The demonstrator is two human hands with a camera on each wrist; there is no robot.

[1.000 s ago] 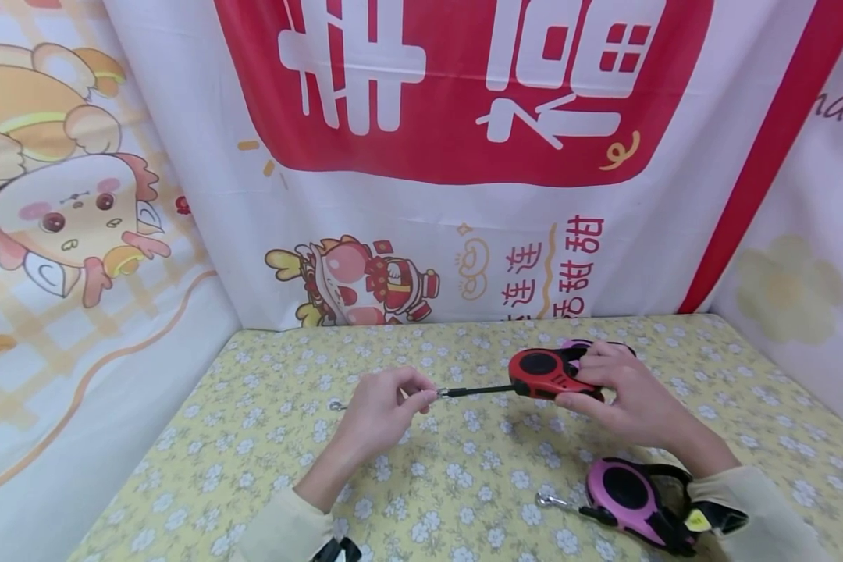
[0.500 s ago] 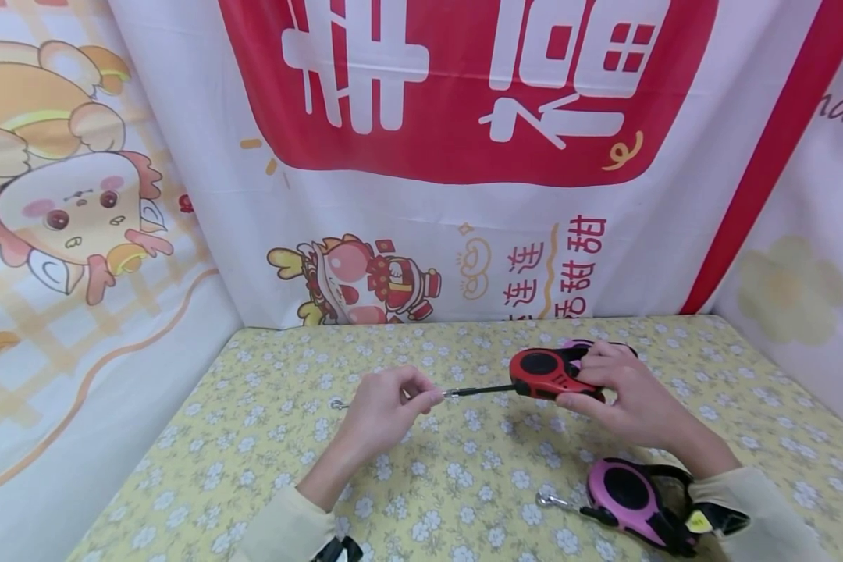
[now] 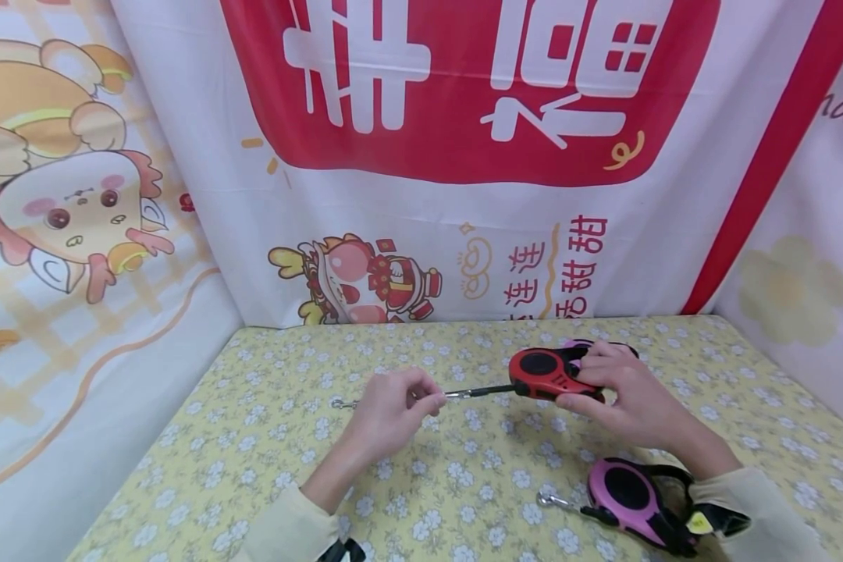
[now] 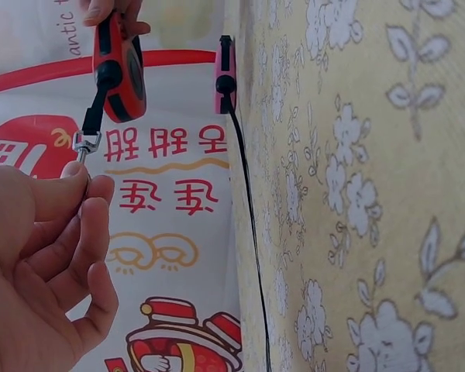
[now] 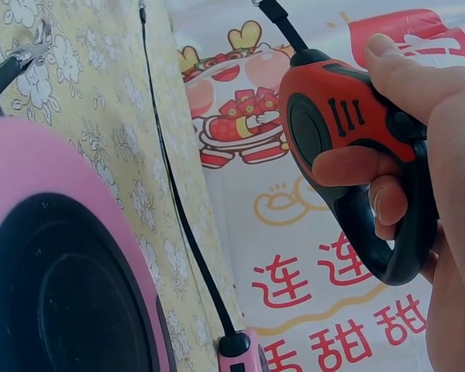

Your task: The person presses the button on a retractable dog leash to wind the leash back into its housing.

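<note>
My right hand [image 3: 621, 390] grips the handle of a red and black retractable dog leash [image 5: 333, 116], fingers through its loop, above the table. A short black strap [image 3: 493, 389] runs left from its casing to a silver clip [image 4: 86, 142]. My left hand [image 3: 393, 406] pinches that clip between thumb and index finger, its other fingers loosely curled; part of the clip is hidden behind the fingertips. Beyond the right hand lies a pink retractable leash [image 4: 224, 66], mostly hidden in the head view. Its black cord [image 5: 174, 182] stretches left along the table to a silver clip [image 3: 342, 403].
Another pink and black retractable leash [image 3: 620, 490] lies at the front right, near the right sleeve, with its silver clip [image 3: 549, 499] pointing left. The flowered tablecloth [image 3: 253, 468] ends against a printed cloth backdrop [image 3: 407, 203] at the back.
My left fingers have shifted slightly right, and more of the silver clip shows beyond the fingertips. The right hand and the red leash stay in place.
</note>
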